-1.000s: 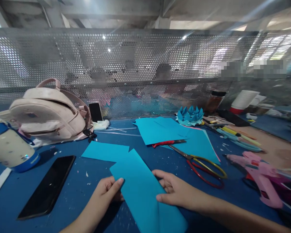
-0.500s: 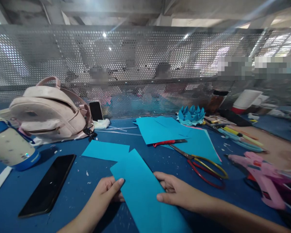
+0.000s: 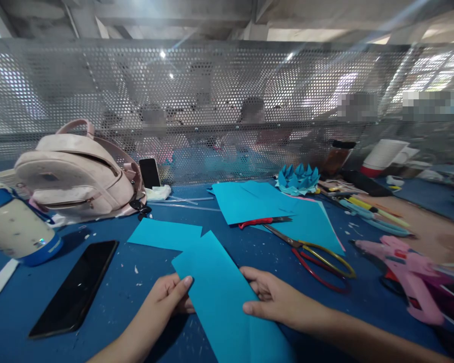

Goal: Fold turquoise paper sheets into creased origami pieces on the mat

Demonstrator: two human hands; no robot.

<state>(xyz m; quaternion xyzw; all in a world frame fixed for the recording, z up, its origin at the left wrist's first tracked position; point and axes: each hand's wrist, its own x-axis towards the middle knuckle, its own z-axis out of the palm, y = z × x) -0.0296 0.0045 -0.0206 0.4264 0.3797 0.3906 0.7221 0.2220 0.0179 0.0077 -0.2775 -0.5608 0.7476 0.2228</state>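
Observation:
A long sheet of blue paper (image 3: 219,292) is held up between my two hands, its lower end running out of the bottom of the view. My left hand (image 3: 174,295) pinches the left edge, thumb on top and fingers underneath. On the opposite edge, my right hand (image 3: 267,295) grips with its thumb over the paper; a lengthwise crease shows near that thumb. Behind the held sheet lies a smaller blue paper strip (image 3: 162,234). Right of it, a stack of blue paper (image 3: 249,204) lies near scissors (image 3: 306,247) with red and yellow handles and a red-handled tool (image 3: 259,222).
A black phone (image 3: 75,287), a bottle (image 3: 18,222) and a pink backpack (image 3: 75,176) stand to the left. On the right are a pink glue gun (image 3: 404,272) and pens (image 3: 378,212). A folded blue paper piece (image 3: 298,180) sits before the perforated metal screen (image 3: 212,101).
Almost nothing differs. Both hands keep their hold on the blue paper, which has shifted only very slightly.

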